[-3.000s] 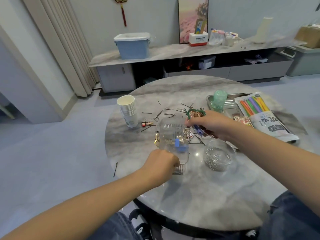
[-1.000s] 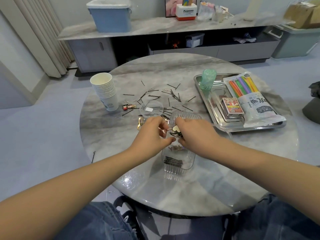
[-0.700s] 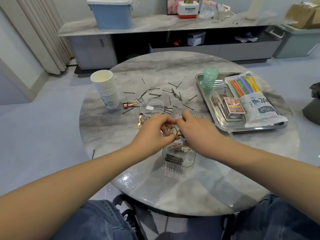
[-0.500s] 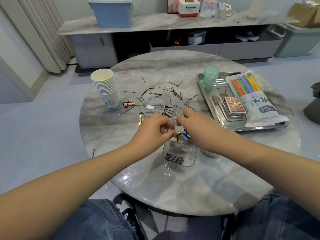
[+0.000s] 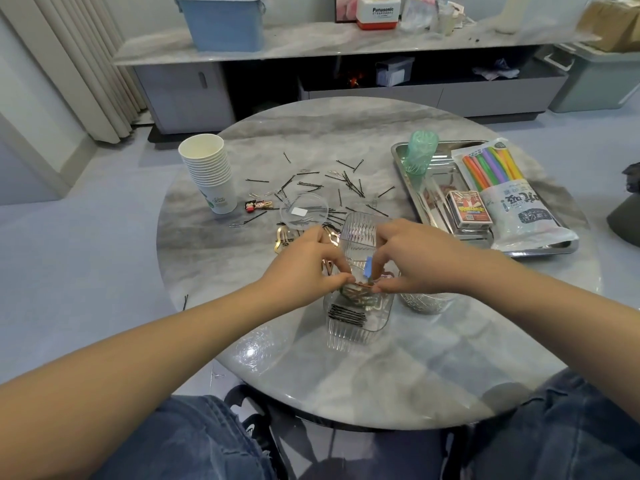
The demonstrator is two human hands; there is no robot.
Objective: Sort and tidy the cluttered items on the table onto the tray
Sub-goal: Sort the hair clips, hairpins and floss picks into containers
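Grey marble makes up the round table [image 5: 363,375], and lots of black hairpins [image 5: 349,181] lie spread across its far side. Both hands meet over a clear plastic box [image 5: 358,315] near the middle. Left hand [image 5: 304,268] and right hand [image 5: 422,261] each have fingers curled, pinching a small pink-gold clip [image 5: 362,287] between them, just above the box. More black pins lie inside the box. A stack of paper cups [image 5: 209,173] stands on the left. On the right, the metal tray [image 5: 401,150] holds a green cup [image 5: 419,152], a card pack [image 5: 469,208] and a bag of bright sticks [image 5: 509,188].
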